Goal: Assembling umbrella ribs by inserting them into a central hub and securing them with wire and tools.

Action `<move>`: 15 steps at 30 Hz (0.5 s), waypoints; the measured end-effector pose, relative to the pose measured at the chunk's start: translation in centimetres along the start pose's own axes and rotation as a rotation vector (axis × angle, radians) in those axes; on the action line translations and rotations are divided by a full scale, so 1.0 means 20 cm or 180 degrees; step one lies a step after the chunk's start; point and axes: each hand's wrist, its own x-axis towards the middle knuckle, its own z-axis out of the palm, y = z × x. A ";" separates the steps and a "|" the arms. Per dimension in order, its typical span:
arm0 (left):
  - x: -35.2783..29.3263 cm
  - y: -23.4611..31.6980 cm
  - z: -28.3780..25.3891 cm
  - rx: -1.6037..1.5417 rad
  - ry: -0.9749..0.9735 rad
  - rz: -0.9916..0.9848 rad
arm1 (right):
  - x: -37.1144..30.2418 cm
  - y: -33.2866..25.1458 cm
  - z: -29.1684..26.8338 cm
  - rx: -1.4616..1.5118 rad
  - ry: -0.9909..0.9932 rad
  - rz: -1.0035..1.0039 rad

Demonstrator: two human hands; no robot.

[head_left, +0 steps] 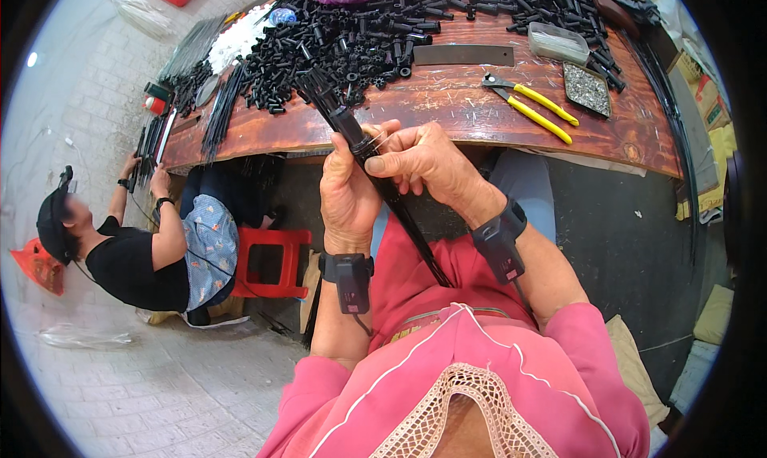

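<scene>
Through the head camera I saw bare wood along the near edge of the table [631, 138], right of centre, around yellow-handled pliers [539, 121]. The left hand [349, 193] held a slanting bundle of black rods [391, 197], its top overlapping that edge in my view; the right hand [431, 164] pinched what looked like a thin strand [381, 139] against it. Toward the right edge, a shallow tray [566, 90] held grey metal bits [588, 89] near a clear box [559, 42], its contents unclear to me. Fingers hid part of the bundle.
</scene>
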 end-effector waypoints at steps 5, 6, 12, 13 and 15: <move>-0.02 0.04 -0.01 0.0246 0.0220 -0.0099 | 0.02 -0.11 -0.05 -0.0254 -0.0146 -0.0152; -0.02 0.05 0.00 0.0307 0.0291 -0.0118 | 0.02 -0.14 -0.05 -0.0250 -0.0134 -0.0148; -0.03 0.08 0.06 0.0411 -0.0310 -0.0703 | 0.01 -0.29 -0.06 -0.0762 -0.0730 -0.0415; -0.03 0.07 0.05 0.0416 -0.0310 -0.0704 | 0.01 -0.27 -0.07 -0.0758 -0.0731 -0.0418; -0.03 0.04 0.04 0.0182 -0.0569 -0.0759 | 0.02 -0.24 -0.08 -0.0432 -0.0956 -0.0361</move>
